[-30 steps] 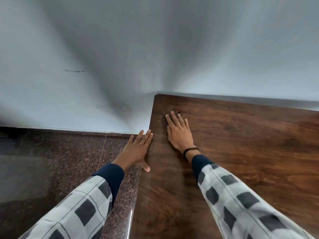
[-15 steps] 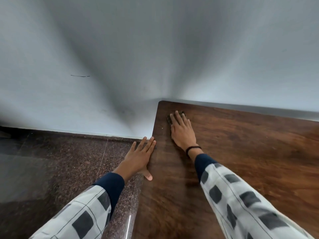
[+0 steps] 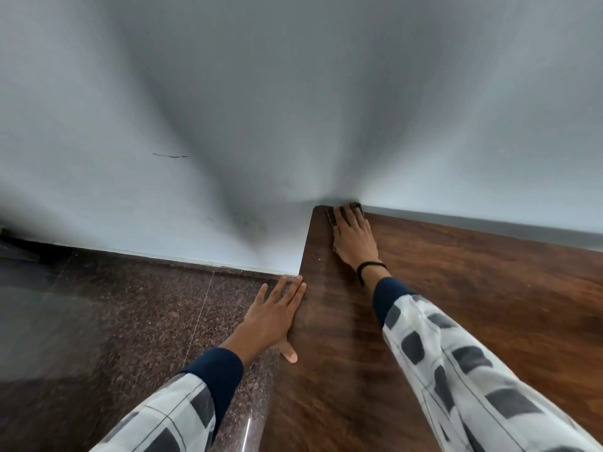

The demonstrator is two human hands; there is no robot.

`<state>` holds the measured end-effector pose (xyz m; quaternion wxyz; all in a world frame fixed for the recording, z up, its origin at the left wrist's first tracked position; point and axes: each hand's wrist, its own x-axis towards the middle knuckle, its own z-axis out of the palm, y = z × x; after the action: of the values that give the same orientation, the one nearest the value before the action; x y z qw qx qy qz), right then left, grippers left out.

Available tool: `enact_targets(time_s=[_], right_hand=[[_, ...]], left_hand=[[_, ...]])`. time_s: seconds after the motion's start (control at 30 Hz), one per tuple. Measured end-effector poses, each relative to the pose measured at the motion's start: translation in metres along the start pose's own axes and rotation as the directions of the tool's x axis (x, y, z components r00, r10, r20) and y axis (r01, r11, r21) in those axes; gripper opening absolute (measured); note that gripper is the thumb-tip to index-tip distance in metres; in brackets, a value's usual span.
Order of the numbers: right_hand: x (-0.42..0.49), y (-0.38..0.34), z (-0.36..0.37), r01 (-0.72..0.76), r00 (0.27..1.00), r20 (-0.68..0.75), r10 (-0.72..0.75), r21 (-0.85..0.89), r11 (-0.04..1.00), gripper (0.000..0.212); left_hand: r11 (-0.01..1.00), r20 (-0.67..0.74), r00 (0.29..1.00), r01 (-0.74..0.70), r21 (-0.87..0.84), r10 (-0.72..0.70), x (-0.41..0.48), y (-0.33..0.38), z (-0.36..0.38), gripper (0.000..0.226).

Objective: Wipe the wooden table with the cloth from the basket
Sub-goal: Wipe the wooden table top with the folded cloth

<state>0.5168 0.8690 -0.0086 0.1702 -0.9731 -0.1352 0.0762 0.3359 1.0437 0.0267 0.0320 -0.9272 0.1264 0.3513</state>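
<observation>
Wooden table (image 3: 483, 321) meets grey wall (image 3: 293, 93); right hand (image 3: 354, 238) flat, pressing cloth (image 3: 331, 216); left hand (image 3: 274, 318) flat at its edge.

1. Counter (image 3: 473, 305): wood with dark brown grain is showing a smooth, faintly satin finish.
2. Cloth (image 3: 331, 215): dark fabric is looking matt; its weave is too small to tell.
3. Floor (image 3: 130, 321): speckled brown stone is gleaming, polished and reflective.
4. Wall (image 3: 293, 93): pale paint is appearing matt and even.
5. Sleeve (image 3: 456, 370): soft white cloth with grey checks is lying matt over a navy cuff (image 3: 388, 295).
6. Wristband (image 3: 368, 265): black cord is looking dull.
</observation>
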Motion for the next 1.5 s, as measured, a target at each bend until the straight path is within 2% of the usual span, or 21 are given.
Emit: enact_targets(time_s=[0.13,0.23,0.3,0.43,0.53,0.6,0.7,0.8,0.87,0.93,1.03,1.1,1.17,1.27,1.33,1.43,1.5], right_hand=[[-0.022,-0.01,0.005,-0.057,0.998,-0.011,0.057,0.021,0.998,0.055],[-0.076,-0.012,0.009,0.035,0.999,0.018,-0.035,0.003,0.999,0.055],[-0.088,-0.001,0.006,0.082,0.996,0.048,-0.08,-0.033,0.996,0.055],[-0.051,0.009,0.0,0.02,0.998,0.062,-0.018,-0.035,0.999,0.056],[-0.043,0.003,0.0,-0.015,0.997,0.073,0.016,-0.017,1.0,0.056],[-0.057,0.004,0.0,0.05,0.994,0.095,-0.047,-0.027,0.998,0.056],[-0.084,0.022,-0.005,0.233,0.961,0.169,-0.219,-0.07,0.97,0.056],[-0.074,0.049,-0.016,0.457,0.873,0.249,-0.419,-0.122,0.881,0.055],[-0.047,0.058,-0.024,0.533,0.83,0.287,-0.479,-0.155,0.831,0.055],[-0.015,0.057,-0.028,0.462,0.869,0.278,-0.41,-0.16,0.872,0.055],[0.005,0.043,-0.024,0.186,0.972,0.163,-0.171,-0.086,0.979,0.056],[-0.008,0.026,-0.016,0.074,0.994,0.079,-0.07,-0.041,0.996,0.056],[-0.032,0.013,-0.01,0.096,0.994,0.061,-0.095,-0.021,0.995,0.056],[-0.048,0.019,-0.006,0.198,0.971,0.144,-0.193,-0.023,0.98,0.056],[-0.044,0.024,-0.011,0.208,0.96,0.199,-0.199,-0.027,0.978,0.057],[-0.049,0.019,-0.02,0.167,0.961,0.222,-0.164,0.008,0.986,0.06],[-0.064,0.009,-0.024,0.138,0.966,0.214,-0.143,0.037,0.99,0.061]], left_hand=[[1.0,0.006,1.0,0.015,-0.002,-0.015,-0.003,0.003,-0.001,0.151],[0.998,-0.009,0.998,0.057,0.027,-0.056,-0.008,0.014,-0.008,0.147],[0.997,-0.074,0.995,0.063,0.036,-0.061,-0.015,0.033,-0.01,0.136],[0.985,-0.142,0.984,-0.125,-0.116,0.108,-0.024,0.1,-0.015,0.108],[0.952,-0.156,0.956,-0.27,-0.145,0.248,-0.016,0.142,-0.009,0.092],[0.901,-0.202,0.919,-0.38,-0.21,0.34,-0.01,0.16,0.002,0.082],[0.778,-0.293,0.853,-0.516,-0.358,0.431,-0.007,0.173,0.019,0.072],[0.709,-0.393,0.813,-0.574,-0.411,0.43,-0.004,0.174,0.035,0.068],[0.686,-0.446,0.797,-0.589,-0.427,0.407,-0.002,0.169,0.041,0.065],[0.654,-0.477,0.784,-0.606,-0.453,0.397,-0.003,0.163,0.041,0.064],[0.632,-0.481,0.78,-0.615,-0.471,0.4,-0.004,0.161,0.038,0.064],[0.631,-0.482,0.783,-0.612,-0.478,0.394,-0.003,0.161,0.039,0.064],[0.642,-0.499,0.778,-0.612,-0.462,0.382,-0.001,0.16,0.042,0.063],[0.659,-0.536,0.757,-0.624,-0.421,0.374,-0.002,0.163,0.045,0.061],[0.66,-0.556,0.745,-0.631,-0.409,0.369,-0.002,0.164,0.046,0.061],[0.589,-0.603,0.723,-0.662,-0.464,0.337,-0.005,0.165,0.047,0.054],[0.535,-0.675,0.695,-0.679,-0.503,0.248,-0.005,0.164,0.052,0.043]])
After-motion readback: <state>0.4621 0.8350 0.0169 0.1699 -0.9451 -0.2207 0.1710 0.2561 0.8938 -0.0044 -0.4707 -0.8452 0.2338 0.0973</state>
